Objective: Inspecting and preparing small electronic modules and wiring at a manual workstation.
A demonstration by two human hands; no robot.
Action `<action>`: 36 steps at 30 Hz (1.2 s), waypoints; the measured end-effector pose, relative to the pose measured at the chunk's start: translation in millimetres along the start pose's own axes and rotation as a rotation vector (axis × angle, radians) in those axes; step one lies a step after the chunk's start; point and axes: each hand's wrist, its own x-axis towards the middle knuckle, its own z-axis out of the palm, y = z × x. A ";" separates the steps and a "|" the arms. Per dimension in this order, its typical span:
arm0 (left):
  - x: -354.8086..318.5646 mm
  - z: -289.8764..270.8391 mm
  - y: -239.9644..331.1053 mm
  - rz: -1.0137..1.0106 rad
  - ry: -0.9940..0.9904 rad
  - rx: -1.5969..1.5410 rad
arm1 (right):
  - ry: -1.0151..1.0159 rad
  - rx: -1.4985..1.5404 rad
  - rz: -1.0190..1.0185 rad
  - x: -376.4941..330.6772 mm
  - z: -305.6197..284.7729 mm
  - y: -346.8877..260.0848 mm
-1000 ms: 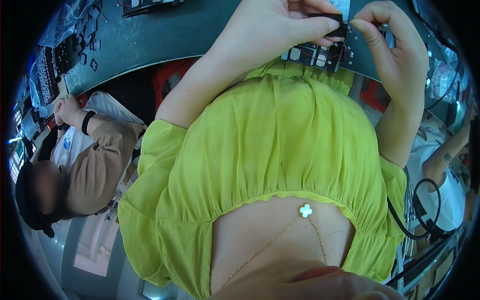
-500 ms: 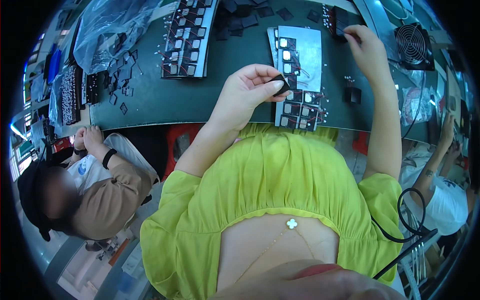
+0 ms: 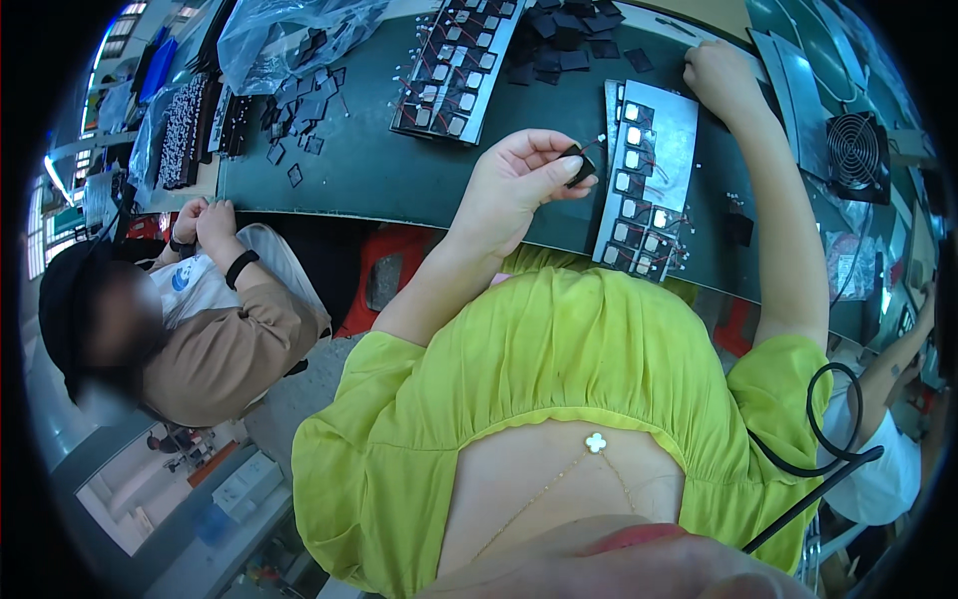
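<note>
My left hand [image 3: 524, 175] holds a small black part with thin wires [image 3: 581, 162] pinched between thumb and fingers, above the dark green bench [image 3: 399, 175]. Just to its right lies a grey tray [image 3: 684, 130] with rows of small white-and-black wired modules. My right hand [image 3: 720, 78] reaches far forward and rests with curled fingers on the bench near the tray's far right corner, beside loose black pieces [image 3: 574, 40]. Whether it grips anything is hidden.
A second tray of modules [image 3: 454, 70] lies further left, with a clear plastic bag [image 3: 289, 35] and scattered black squares [image 3: 304, 110] beyond. A small fan [image 3: 858, 150] stands at the right. A seated person in a tan top [image 3: 215, 339] works at my left; another person's arm [image 3: 898, 359] is at the right.
My head has tilted up, so the bench fills more of the view. My right hand left the part and reached forward to the tray's far corner; my left hand keeps the black part.
</note>
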 end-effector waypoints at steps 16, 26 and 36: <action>26.8 30.4 -17.1 0.032 -0.073 -0.445 | 0.038 1.275 0.003 -90.8 -47.9 -43.2; 21.4 32.3 -12.5 -0.008 -0.022 -0.445 | 0.297 0.844 -0.227 -101.8 -55.2 -58.7; 22.3 46.0 -7.8 -0.047 0.008 -0.237 | 0.305 0.603 -0.287 -103.7 -60.1 -54.3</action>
